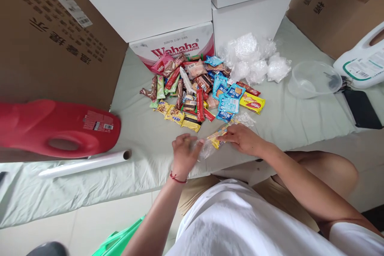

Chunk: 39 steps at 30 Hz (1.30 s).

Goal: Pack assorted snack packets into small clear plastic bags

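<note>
A yellow snack packet [218, 137] lies in or on a sheet of clear plastic wrap [209, 149] near the table's front edge. My right hand [241, 139] is closed on the packet's right end, fingers over the top. My left hand [184, 153], with a red string on its wrist, hovers by the left end of the plastic; its thumb stands apart from the fingers, which are slightly blurred. Whether the left thumb touches the plastic is hard to see. Just beyond both hands spreads a pile of small wrapped snacks [200, 105] in several colours.
Bundles of clear plastic wrap [250, 58] sit behind the pile, near a Wahaha box [180, 44]. A clear round tub [313, 80], black phone [362, 108] and white jug [363, 62] stand right. A red jug [90, 128] and white film roll [87, 165] lie left.
</note>
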### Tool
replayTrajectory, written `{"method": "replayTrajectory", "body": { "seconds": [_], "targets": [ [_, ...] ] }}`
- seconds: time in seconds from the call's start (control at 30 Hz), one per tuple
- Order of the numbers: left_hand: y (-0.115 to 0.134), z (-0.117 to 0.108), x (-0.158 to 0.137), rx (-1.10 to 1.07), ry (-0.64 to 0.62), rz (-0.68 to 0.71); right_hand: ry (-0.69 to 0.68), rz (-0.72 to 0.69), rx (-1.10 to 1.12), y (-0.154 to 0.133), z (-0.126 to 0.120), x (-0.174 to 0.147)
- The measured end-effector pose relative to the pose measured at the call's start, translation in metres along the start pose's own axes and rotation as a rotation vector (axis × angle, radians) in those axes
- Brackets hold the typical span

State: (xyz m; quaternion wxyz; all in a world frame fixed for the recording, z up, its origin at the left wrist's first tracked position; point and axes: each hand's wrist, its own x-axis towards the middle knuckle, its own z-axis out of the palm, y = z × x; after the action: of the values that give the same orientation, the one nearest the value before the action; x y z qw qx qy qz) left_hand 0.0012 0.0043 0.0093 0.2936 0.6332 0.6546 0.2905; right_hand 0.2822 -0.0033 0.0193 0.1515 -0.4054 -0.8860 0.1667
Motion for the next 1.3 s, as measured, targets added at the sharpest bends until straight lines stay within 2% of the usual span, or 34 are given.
{"method": "replayTrajectory", "body": {
  "seconds": [0.07, 0.13, 0.23, 0.33, 0.43, 0.5, 0.6, 0.67, 0.73, 0.8, 0.83, 0.9, 0.97, 1.03, 1.2, 1.3],
  "targets": [
    [0.009, 0.003, -0.003, 0.101, -0.086, 0.065, 0.028, -0.008, 0.024, 0.000, 0.001, -0.002],
    [0.015, -0.001, -0.008, 0.044, -0.126, 0.068, 0.075, -0.010, 0.072, 0.000, 0.003, -0.005],
    [0.025, -0.012, -0.010, -0.171, -0.167, -0.095, 0.102, -0.020, 0.107, -0.001, 0.007, -0.005],
    [0.041, -0.015, -0.005, -0.423, -0.168, -0.269, 0.063, -0.030, 0.042, -0.005, 0.011, 0.000],
    [0.057, -0.001, 0.003, -0.522, -0.158, -0.277, 0.045, -0.001, -0.020, -0.013, 0.013, 0.007],
    [0.065, 0.016, 0.005, -0.421, -0.164, -0.157, 0.049, 0.024, -0.011, -0.019, 0.013, 0.008],
    [0.070, 0.041, -0.002, -0.076, -0.097, 0.173, 0.087, 0.013, 0.154, -0.021, 0.005, 0.000],
    [0.069, 0.051, -0.012, 0.159, -0.025, 0.352, 0.209, 0.063, 0.322, -0.016, -0.004, -0.012],
    [0.066, 0.056, -0.020, 0.314, 0.024, 0.467, 0.442, 0.290, 0.379, -0.006, -0.012, -0.026],
    [0.062, 0.059, -0.024, 0.381, 0.064, 0.540, 0.626, 0.601, 0.292, 0.005, -0.016, -0.035],
    [0.059, 0.060, -0.025, 0.380, 0.076, 0.567, 0.643, 0.720, 0.239, 0.010, -0.016, -0.037],
    [0.054, 0.063, -0.023, 0.336, 0.070, 0.603, 0.540, 0.841, 0.181, 0.017, -0.011, -0.034],
    [0.049, 0.066, -0.020, 0.295, 0.040, 0.626, 0.420, 0.881, 0.186, 0.020, -0.004, -0.027],
    [0.044, 0.069, -0.019, 0.298, 0.011, 0.644, 0.396, 0.878, 0.240, 0.023, 0.002, -0.021],
    [0.036, 0.069, -0.021, 0.349, -0.019, 0.723, 0.631, 0.811, 0.389, 0.018, -0.002, -0.017],
    [0.035, 0.070, -0.021, 0.363, -0.036, 0.766, 0.588, 0.750, 0.294, -0.003, -0.011, -0.006]
  ]
}}
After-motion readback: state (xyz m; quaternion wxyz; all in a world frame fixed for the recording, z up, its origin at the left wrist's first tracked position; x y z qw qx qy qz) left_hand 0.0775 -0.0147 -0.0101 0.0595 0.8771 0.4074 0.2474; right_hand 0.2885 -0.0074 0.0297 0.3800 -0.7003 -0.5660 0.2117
